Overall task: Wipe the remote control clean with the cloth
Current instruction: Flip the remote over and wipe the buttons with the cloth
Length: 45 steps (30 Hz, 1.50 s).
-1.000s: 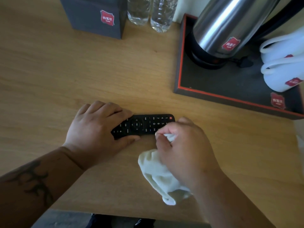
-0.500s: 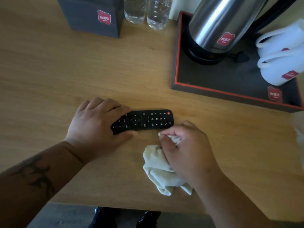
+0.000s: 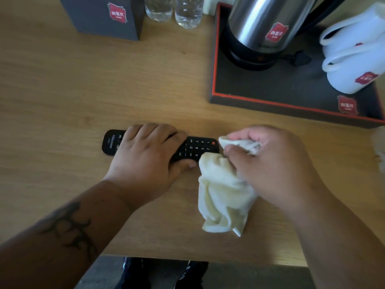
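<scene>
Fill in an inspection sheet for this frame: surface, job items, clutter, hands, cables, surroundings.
Surface: light wooden table.
Job items: black button remote control lying flat; crumpled cream cloth at its right end.
Clutter: dark grey box, two clear water bottles, red-edged black tray holding steel kettle and white mugs.
Hands: left hand pins remote; right hand grips cloth.
Cables: black plug beside kettle.
Surroundings: grey floor below.

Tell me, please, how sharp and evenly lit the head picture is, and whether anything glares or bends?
Head view: motion blur softens the right hand and cloth; the remote control digits stay readable. Bright streaks glare on the kettle; the white mugs are overexposed. Wide-angle distortion bends the tray edge.
</scene>
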Motion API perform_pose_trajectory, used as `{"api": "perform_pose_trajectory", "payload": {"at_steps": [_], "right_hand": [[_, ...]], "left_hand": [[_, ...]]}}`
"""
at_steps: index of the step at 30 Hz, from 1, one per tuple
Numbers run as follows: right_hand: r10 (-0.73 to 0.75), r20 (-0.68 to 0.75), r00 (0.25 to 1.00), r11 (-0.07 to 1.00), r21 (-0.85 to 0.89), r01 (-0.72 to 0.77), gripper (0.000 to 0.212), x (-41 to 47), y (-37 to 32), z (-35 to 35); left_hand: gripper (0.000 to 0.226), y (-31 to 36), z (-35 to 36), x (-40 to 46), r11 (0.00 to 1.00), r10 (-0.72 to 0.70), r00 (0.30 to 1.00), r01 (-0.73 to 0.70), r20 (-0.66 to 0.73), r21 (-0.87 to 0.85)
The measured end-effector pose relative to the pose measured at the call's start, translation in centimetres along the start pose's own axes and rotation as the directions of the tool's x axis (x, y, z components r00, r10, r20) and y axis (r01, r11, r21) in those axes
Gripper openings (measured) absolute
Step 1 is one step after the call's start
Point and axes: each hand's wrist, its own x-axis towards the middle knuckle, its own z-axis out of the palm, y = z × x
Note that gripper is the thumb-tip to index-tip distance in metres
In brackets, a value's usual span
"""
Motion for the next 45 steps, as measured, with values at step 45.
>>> {"api": "perform_pose_trajectory", "payload": {"at_steps": [45], "right_hand": [[-0.253,-0.073,0.965,0.944,-0.236,0.229,0.013,-0.1,0.4,4.0]], "left_hand": [[0.051,0.3,1.0,-0.3,0.994,-0.110,0.988,0.111,-0.109,0.004]]}}
